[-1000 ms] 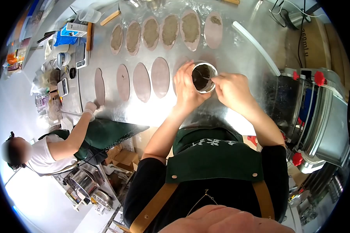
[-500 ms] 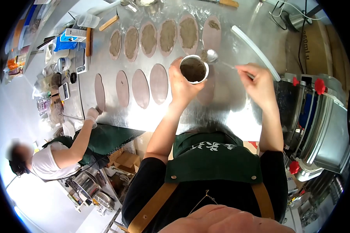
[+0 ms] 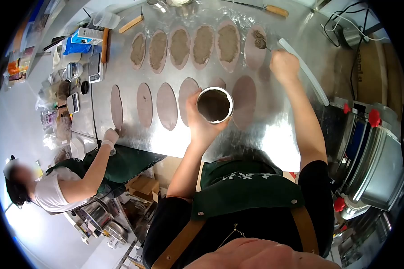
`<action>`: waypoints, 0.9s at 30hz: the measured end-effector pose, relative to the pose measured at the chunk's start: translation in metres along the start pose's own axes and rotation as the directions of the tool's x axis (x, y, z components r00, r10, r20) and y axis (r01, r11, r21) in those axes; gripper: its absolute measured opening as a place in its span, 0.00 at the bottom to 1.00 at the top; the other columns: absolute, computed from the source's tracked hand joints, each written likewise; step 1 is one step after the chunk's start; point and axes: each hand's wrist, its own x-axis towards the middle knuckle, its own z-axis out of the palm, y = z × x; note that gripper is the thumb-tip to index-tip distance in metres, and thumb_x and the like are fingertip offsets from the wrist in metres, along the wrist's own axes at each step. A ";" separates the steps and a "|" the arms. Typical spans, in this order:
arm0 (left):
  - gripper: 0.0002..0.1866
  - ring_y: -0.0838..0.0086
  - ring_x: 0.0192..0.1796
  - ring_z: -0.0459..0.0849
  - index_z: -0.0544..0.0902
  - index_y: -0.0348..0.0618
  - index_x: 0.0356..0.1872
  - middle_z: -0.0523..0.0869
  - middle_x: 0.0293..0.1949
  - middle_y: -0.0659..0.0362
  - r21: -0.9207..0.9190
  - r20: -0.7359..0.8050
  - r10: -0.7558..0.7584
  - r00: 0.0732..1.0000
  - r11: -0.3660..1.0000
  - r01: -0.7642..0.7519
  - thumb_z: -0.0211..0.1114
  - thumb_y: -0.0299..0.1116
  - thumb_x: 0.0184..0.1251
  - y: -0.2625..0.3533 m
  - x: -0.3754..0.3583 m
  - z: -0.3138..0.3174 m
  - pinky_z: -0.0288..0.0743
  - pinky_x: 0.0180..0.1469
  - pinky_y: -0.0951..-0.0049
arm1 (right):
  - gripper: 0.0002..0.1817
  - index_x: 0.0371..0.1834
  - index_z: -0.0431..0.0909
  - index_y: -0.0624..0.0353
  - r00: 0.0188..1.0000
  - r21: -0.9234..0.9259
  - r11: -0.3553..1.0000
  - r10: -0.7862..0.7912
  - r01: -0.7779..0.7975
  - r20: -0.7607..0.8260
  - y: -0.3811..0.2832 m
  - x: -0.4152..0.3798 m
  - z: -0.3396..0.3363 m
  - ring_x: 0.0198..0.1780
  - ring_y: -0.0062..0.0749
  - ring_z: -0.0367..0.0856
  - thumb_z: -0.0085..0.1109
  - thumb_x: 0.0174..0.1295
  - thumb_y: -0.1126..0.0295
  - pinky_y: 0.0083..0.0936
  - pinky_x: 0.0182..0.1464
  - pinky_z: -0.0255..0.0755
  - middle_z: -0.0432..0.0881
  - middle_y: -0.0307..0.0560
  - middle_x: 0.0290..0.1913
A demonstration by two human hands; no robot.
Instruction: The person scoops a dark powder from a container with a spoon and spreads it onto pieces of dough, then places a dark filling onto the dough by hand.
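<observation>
My left hand (image 3: 199, 125) is wrapped round a white-rimmed cup (image 3: 231, 107) with dark brown-grey powder or paste inside. My right hand (image 3: 284, 67) is closed on the handle of a spoon (image 3: 261, 43). The spoon's bowl rests on or just over the upper part of a pinkish oval dough sheet (image 3: 255, 58), where a small patch of brown filling lies. To its left, several ovals carry a spread brown-grey filling, such as this filled oval (image 3: 228, 41). A nearer row holds plain ovals, among them this plain oval (image 3: 245, 103); the cup partly hides others.
A white curved strip (image 3: 304, 71) lies right of my right hand. On the left, a co-worker's gloved hand (image 3: 110, 138) is at the lower end of a narrow oval (image 3: 116, 107). A wooden-handled tool (image 3: 275, 10) lies at the back; a machine with red knobs (image 3: 374, 119) stands right.
My right hand has carried the spoon from beside the cup up to the rightmost far oval. My left hand has drawn the cup nearer to me. The view has shifted slightly.
</observation>
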 end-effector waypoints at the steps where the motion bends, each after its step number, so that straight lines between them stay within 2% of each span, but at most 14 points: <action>1: 0.49 0.62 0.59 0.79 0.61 0.37 0.64 0.73 0.58 0.48 0.017 -0.001 0.002 1.000 1.000 -0.002 0.83 0.29 0.38 0.000 -0.001 -0.001 0.74 0.62 0.63 | 0.04 0.21 0.83 0.59 0.999 -0.028 0.999 -0.038 0.038 0.005 -0.002 0.001 0.004 0.31 0.46 0.87 0.60 0.48 0.74 0.40 0.30 0.79 0.85 0.53 0.27; 8: 0.49 0.60 0.59 0.78 0.62 0.38 0.63 0.73 0.58 0.48 0.022 -0.016 0.023 1.000 1.000 -0.022 0.83 0.28 0.36 -0.003 -0.003 -0.003 0.74 0.62 0.62 | 0.04 0.23 0.84 0.60 0.985 -0.132 0.977 -0.171 0.166 -0.025 -0.004 -0.002 0.009 0.32 0.46 0.87 0.60 0.45 0.77 0.36 0.31 0.81 0.85 0.53 0.34; 14: 0.49 0.60 0.59 0.78 0.63 0.39 0.63 0.72 0.58 0.48 0.055 -0.027 0.068 0.997 0.996 -0.066 0.84 0.27 0.35 -0.001 -0.002 -0.001 0.73 0.62 0.62 | 0.07 0.28 0.83 0.60 0.974 -0.159 0.969 -0.207 0.191 -0.089 -0.004 -0.007 0.007 0.31 0.43 0.86 0.61 0.43 0.77 0.36 0.31 0.81 0.83 0.49 0.30; 17: 0.50 0.60 0.59 0.78 0.63 0.39 0.63 0.72 0.58 0.48 0.062 -0.026 0.072 0.997 0.996 -0.070 0.83 0.27 0.35 -0.001 -0.001 0.000 0.73 0.62 0.62 | 0.08 0.31 0.85 0.59 0.994 -0.064 0.997 -0.039 0.033 -0.101 -0.006 -0.011 -0.015 0.31 0.41 0.85 0.60 0.47 0.78 0.34 0.31 0.79 0.83 0.48 0.28; 20: 0.51 0.60 0.59 0.78 0.62 0.39 0.64 0.72 0.58 0.49 0.069 -0.030 0.084 0.996 0.994 -0.081 0.83 0.27 0.34 -0.005 0.001 0.001 0.73 0.62 0.62 | 0.09 0.35 0.86 0.58 0.953 0.250 0.968 0.055 0.022 -0.297 -0.014 -0.028 -0.067 0.28 0.40 0.83 0.60 0.52 0.79 0.32 0.29 0.75 0.81 0.47 0.26; 22: 0.49 0.58 0.59 0.78 0.64 0.38 0.64 0.73 0.57 0.48 0.048 -0.048 0.101 0.994 0.994 -0.098 0.83 0.28 0.35 -0.008 0.004 0.003 0.73 0.61 0.61 | 0.10 0.39 0.86 0.57 0.958 0.607 0.790 0.100 0.089 -0.270 -0.021 -0.042 -0.108 0.25 0.40 0.80 0.61 0.55 0.79 0.29 0.27 0.70 0.80 0.48 0.27; 24: 0.48 0.54 0.59 0.78 0.66 0.38 0.63 0.74 0.56 0.47 0.156 -0.071 0.238 0.969 0.962 -0.225 0.83 0.29 0.35 -0.008 0.009 0.005 0.73 0.61 0.60 | 0.11 0.40 0.86 0.58 0.998 0.707 0.706 0.011 0.035 -0.060 -0.033 -0.059 -0.155 0.22 0.38 0.76 0.61 0.55 0.82 0.29 0.25 0.66 0.78 0.47 0.24; 25: 0.47 0.53 0.59 0.78 0.66 0.38 0.62 0.75 0.56 0.46 0.216 -0.075 0.309 0.948 0.933 -0.287 0.83 0.30 0.35 -0.006 0.009 0.004 0.73 0.60 0.59 | 0.10 0.39 0.86 0.59 0.996 0.696 0.714 -0.082 0.080 -0.031 -0.040 -0.068 -0.164 0.22 0.37 0.76 0.61 0.54 0.81 0.28 0.25 0.66 0.77 0.47 0.23; 26: 0.46 0.48 0.59 0.77 0.68 0.38 0.61 0.76 0.55 0.45 0.213 -0.091 0.303 0.949 0.936 -0.279 0.83 0.31 0.35 0.000 0.009 0.006 0.72 0.61 0.56 | 0.10 0.38 0.86 0.59 0.985 0.685 0.717 -0.171 0.128 -0.005 -0.046 -0.076 -0.171 0.23 0.35 0.77 0.61 0.54 0.80 0.28 0.25 0.67 0.76 0.46 0.23; 27: 0.47 0.48 0.60 0.77 0.68 0.37 0.61 0.77 0.55 0.45 0.229 -0.066 0.314 0.947 0.929 -0.292 0.83 0.30 0.34 -0.001 0.009 0.007 0.70 0.61 0.55 | 0.09 0.38 0.86 0.60 0.966 0.673 0.719 -0.257 0.176 0.021 -0.051 -0.079 -0.174 0.23 0.34 0.77 0.62 0.53 0.80 0.28 0.25 0.67 0.75 0.46 0.23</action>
